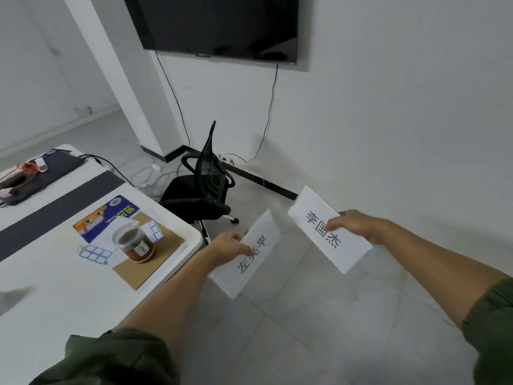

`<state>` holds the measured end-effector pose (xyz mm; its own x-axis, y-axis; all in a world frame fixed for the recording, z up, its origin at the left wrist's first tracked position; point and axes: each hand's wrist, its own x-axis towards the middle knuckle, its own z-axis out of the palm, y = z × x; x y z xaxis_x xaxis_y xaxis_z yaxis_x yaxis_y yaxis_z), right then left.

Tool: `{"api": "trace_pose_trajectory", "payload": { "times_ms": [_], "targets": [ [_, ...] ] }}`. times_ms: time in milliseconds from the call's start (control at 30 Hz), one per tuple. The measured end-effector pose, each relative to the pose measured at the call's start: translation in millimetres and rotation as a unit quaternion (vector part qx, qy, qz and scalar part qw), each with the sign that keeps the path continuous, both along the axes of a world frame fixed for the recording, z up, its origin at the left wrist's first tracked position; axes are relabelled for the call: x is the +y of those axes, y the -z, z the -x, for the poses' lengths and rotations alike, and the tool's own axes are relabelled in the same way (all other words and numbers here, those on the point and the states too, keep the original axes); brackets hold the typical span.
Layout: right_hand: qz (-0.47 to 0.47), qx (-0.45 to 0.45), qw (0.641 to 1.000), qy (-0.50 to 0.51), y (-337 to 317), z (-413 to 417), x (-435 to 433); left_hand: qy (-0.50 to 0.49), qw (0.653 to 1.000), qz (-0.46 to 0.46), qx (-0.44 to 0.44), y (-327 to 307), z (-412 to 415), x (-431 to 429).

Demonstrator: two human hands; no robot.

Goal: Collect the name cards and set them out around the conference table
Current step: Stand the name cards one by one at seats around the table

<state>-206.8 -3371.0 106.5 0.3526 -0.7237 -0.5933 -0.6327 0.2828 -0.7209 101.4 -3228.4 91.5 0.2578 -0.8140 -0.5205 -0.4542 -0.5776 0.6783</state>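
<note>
Currently in hand: two white name cards, both held in the air above the floor (305,334), off the corner of the tabletop (69,290) and not touching each other.

- Left card (251,263): three dark printed characters. My left hand (229,248) pinched its edge, thumb on the printed face. I could not tell how the other fingers lay behind the paper.
- Right card (345,252): three dark characters. My right hand (354,225) pinched it from the far side, with fingers (333,225) curled onto the face.
- Sleeves (111,357): green, pushed up both forearms.
- Jar (136,243): clear with dark contents. It stood on a brown board (159,262) near the tabletop corner.
- Booklet (107,215): blue, lying just beyond the jar.
- Chair (201,195): black, on the floor past the corner.
- Screen (216,23): dark, mounted on the wall.
</note>
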Motion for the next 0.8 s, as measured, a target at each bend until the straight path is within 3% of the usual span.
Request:
{"api": "trace_pose_trajectory", "payload": {
  "times_ms": [367, 533, 800],
  "targets": [
    [-0.055, -0.004, 0.982, -0.181, 36.5, -210.5, -192.7, -0.137, 0.99, -0.033, -0.011, 38.0, -150.5, -112.7],
    [-0.046, 0.0, 0.968, -0.245, 20.0, -318.5, -267.1, -0.194, 0.98, -0.037, -0.017, 29.2, -225.8, -156.1],
    [-0.053, -0.016, 0.937, -0.345, 13.9, -478.4, -329.1, -0.31, 0.948, -0.058, -0.031, 25.1, -317.3, -181.3]
  ]
}}
